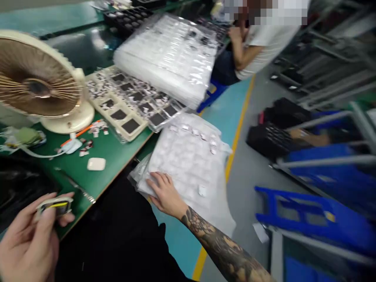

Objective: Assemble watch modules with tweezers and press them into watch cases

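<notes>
Left hand (37, 231) pinches small casing (61, 208), open side toward wearer, likely keeping inside visible. Right hand (168, 194) on white pocketed tray (188, 164), probably steadying; cannot tell if gripping.

Bright glare streaks bagged plastic trays (167, 56); blue stool (343, 215) at right smeared, probably by motion; black trousers (111, 235) underlit; co-worker's head (260, 9) pixelated.

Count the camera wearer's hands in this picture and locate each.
2: the left hand, lower left, holding a small casing; the right hand, near the middle, on the white plastic tray.
</notes>
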Demonstrator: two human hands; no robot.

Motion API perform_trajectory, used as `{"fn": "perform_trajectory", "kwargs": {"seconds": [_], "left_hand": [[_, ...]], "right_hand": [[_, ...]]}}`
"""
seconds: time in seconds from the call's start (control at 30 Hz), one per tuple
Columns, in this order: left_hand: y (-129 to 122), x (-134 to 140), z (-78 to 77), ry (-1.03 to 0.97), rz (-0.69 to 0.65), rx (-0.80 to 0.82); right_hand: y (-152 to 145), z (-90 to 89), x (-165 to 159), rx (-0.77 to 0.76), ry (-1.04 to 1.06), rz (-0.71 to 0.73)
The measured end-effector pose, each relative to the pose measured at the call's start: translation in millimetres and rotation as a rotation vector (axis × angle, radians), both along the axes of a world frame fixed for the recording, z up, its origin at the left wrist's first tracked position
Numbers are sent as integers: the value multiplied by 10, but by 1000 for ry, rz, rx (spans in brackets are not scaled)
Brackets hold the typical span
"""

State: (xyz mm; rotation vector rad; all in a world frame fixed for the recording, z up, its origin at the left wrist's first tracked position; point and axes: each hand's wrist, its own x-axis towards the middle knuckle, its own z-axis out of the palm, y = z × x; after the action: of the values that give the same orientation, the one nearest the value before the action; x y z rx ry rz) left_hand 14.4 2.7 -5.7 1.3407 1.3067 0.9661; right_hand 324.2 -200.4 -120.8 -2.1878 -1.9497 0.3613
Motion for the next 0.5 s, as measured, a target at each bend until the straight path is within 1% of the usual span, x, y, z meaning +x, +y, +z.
{"fn": "perform_trajectory", "kwargs": {"seconds": [0.07,0.13,0.2,0.23,0.27,0.33,0.37,0.43,0.5], "left_hand": [[-13,74,182,-79,4,-65],[13,78,297,-99,-32,-78],[43,40,344,-89,-29,-46],[54,20,346,-99,-20,-34],[62,5,336,-122,-17,-36],[73,-8,292,-199,-24,-71],[77,-9,264,-250,-25,-94],[84,-6,207,-356,0,-113],[82,0,160,-437,33,-108]], "right_hand": [[80,74,-7,95,-9,-21],[258,278,10,293,1,-35],[571,604,3,518,69,-25],[772,786,-22,596,118,10],[992,960,-64,635,162,66],[1432,1224,-182,608,207,214],[1626,1298,-245,562,206,282],[1920,1331,-342,462,194,369],[2077,1257,-375,415,208,413]]}}
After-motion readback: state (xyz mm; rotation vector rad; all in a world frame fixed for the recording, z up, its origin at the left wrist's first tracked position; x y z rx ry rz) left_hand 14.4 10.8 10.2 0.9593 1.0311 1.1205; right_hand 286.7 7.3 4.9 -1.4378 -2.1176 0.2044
